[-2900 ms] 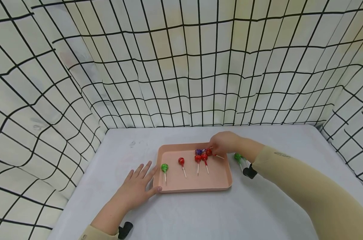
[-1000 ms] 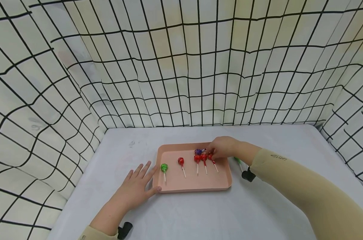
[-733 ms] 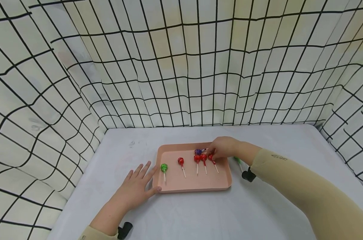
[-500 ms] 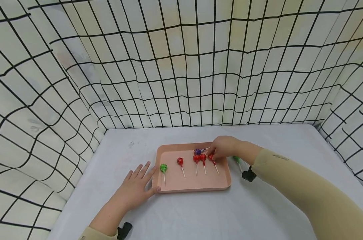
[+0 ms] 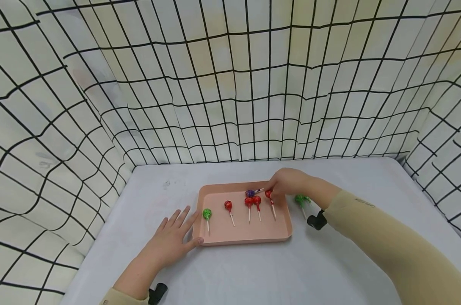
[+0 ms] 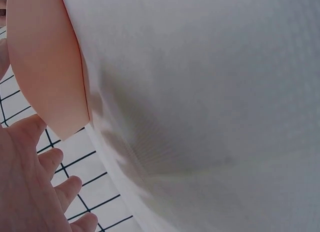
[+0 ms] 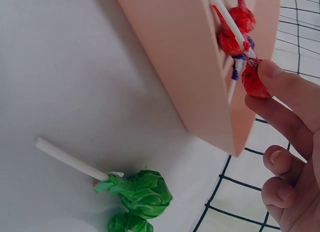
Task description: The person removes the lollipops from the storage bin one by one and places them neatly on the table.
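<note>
In the head view a pink tray (image 5: 215, 239) holds several wrapped lollipops. My right hand (image 5: 289, 181) reaches over the tray's back right corner and pinches a red lollipop (image 7: 252, 81) by its wrapped head between thumb and forefinger; its white stick points toward the front. Just left of it lie two red lollipops (image 5: 256, 201) side by side, with a purple lollipop (image 5: 250, 193) behind them. A lone red lollipop (image 5: 228, 205) lies near the middle and a green lollipop (image 5: 207, 214) at the left. My left hand (image 5: 171, 243) rests spread at the tray's left edge, fingers straight.
Green lollipops (image 7: 145, 194) lie on the white tabletop (image 5: 253, 275) outside the tray's right side, partly under the right forearm. A white wall with a black grid (image 5: 230, 106) rises behind the table and along both sides.
My right hand turned the red lollipop's stick from pointing right to pointing forward, then shifted slightly back and right with it. Its head now sits farther from the neighbouring reds. My left hand stays put.
</note>
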`<state>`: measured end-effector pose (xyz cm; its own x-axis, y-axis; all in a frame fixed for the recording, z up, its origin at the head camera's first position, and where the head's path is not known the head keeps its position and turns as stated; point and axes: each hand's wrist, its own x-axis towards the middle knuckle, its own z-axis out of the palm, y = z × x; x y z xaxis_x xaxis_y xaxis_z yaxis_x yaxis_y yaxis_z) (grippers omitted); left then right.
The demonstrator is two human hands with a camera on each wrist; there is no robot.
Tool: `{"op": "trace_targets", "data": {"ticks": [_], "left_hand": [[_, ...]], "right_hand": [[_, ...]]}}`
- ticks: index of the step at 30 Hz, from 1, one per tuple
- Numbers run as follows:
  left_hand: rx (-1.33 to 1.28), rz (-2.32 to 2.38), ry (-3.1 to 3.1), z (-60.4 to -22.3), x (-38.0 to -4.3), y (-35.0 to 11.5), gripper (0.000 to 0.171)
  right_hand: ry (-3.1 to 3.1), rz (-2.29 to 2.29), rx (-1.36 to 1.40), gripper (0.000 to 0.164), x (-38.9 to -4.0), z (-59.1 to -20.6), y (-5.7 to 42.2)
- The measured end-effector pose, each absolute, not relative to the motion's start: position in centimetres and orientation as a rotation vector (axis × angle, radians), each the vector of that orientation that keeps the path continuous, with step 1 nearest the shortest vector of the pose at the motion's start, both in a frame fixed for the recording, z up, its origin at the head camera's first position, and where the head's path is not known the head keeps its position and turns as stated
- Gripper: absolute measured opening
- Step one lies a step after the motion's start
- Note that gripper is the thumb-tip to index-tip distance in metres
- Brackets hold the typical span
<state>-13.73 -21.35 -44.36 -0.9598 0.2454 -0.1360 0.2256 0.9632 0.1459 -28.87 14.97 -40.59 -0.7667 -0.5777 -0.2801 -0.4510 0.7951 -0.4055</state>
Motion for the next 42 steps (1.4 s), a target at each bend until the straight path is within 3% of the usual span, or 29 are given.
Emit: {"op": "trace_targets", "data": {"ticks": [11,42], "left_hand": [[0.35,0.19,2.965,-44.2,-13.5,-21.2,0.082],[0.352,0.166,2.964,-43.6,-13.6,-20.9,0.082]], "right_hand": [[2.649,-0.48,-0.871,0.031,-29.2,-38.9,17.9],[2.737,-0.394,-0.658,0.03,-28.2,-37.8,29.5]]}}
